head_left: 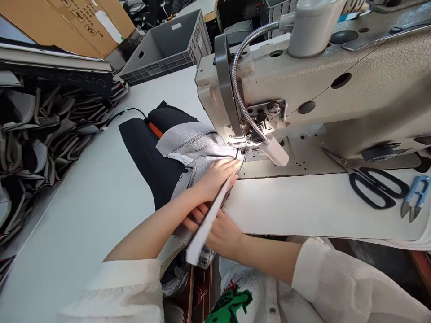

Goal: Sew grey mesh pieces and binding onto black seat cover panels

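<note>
A grey mesh and black fabric piece [198, 141] lies under the presser foot of the sewing machine [262, 85], its black panels spread out to the left. My left hand [217, 177] rests on the grey part just in front of the needle, fingers together and pointing at the foot. A narrow white strip [207, 229] runs from beside my left thumb down toward my body, its lower end loose. Below and partly behind the strip, my right hand [222, 231] curls its fingers at the fabric's near edge, under my left forearm. Its fingertips are partly hidden.
Black-handled scissors [373, 184] and blue thread snips [417, 197] lie on the white table [84, 215] at the right. Stacked cut pieces [43, 134] line the left edge. Behind stand a grey crate [168, 45] and a cardboard box [74, 27]. A lamp [274, 150] hangs near the needle.
</note>
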Action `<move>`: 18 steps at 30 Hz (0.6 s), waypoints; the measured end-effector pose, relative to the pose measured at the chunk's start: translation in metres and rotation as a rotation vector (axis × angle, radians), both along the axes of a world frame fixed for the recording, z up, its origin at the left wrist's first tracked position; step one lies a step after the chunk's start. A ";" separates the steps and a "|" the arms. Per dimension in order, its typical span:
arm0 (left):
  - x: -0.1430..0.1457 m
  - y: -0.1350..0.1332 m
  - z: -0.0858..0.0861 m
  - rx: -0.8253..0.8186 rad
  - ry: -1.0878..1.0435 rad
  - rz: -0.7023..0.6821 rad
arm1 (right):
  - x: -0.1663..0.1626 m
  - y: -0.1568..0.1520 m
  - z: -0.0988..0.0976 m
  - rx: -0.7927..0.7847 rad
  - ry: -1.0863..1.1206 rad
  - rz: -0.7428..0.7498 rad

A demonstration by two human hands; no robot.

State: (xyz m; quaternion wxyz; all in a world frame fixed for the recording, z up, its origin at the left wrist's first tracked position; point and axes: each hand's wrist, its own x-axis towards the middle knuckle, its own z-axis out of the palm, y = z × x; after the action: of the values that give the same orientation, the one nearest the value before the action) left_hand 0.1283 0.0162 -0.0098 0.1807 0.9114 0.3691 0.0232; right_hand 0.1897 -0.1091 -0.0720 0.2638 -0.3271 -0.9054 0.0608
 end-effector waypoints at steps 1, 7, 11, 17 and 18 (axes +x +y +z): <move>-0.001 0.000 0.000 0.000 0.023 -0.020 | -0.004 -0.004 -0.004 0.011 0.020 -0.025; -0.020 0.009 0.014 -0.270 -0.142 0.235 | -0.004 -0.028 -0.022 0.098 0.079 -0.007; -0.014 0.006 0.024 -0.281 -0.152 0.108 | -0.016 -0.020 -0.011 -0.060 0.019 -0.030; -0.003 0.000 0.015 -0.111 -0.055 -0.056 | -0.024 0.005 0.008 -0.076 -0.088 0.066; -0.004 0.000 0.013 -0.091 -0.044 -0.057 | -0.023 0.007 0.010 -0.059 -0.096 0.090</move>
State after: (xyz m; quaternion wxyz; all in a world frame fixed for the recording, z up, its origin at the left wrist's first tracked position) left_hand 0.1244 0.0162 0.0027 0.2307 0.9116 0.3395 0.0211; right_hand 0.1664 -0.1020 -0.0619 0.2075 -0.2962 -0.9286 0.0835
